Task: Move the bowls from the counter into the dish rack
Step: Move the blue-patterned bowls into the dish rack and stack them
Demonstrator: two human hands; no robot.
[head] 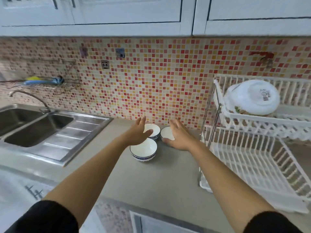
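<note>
Three small white bowls with blue-patterned rims, clustered on the table against the mosaic backsplash: near bowl (143, 151) in front, far-left bowl (152, 131) behind it, far-right bowl (166, 133) beside that. All three close together, seemingly touching or nearly so. Left hand (138, 134) spread flat and empty, hovering over the far-left bowl and the back edge of the near one; whether touching cannot be told. Right hand (179, 137) likewise spread and empty, covering part of the far-right bowl, thumb low beside its rim. Nothing grasped yet.

Two-tier white dish rack (252, 158) to the right, lower tier bare, upper tier holding a large upturned white bowl (252, 98).

Likely risks: with bowls packed this tightly, lifting one could knock or drag a neighbour, chipping rims or sliding one across the table. A flat-palmed, top-down grab on smooth glazed ceramic probably gives poor purchase, so a slip mid-carry seems possible. Carrying one per hand toward the rack could clip the chrome upright post (215, 121) at its near corner. Placing high could disturb the upturned bowl already resting there.
</note>
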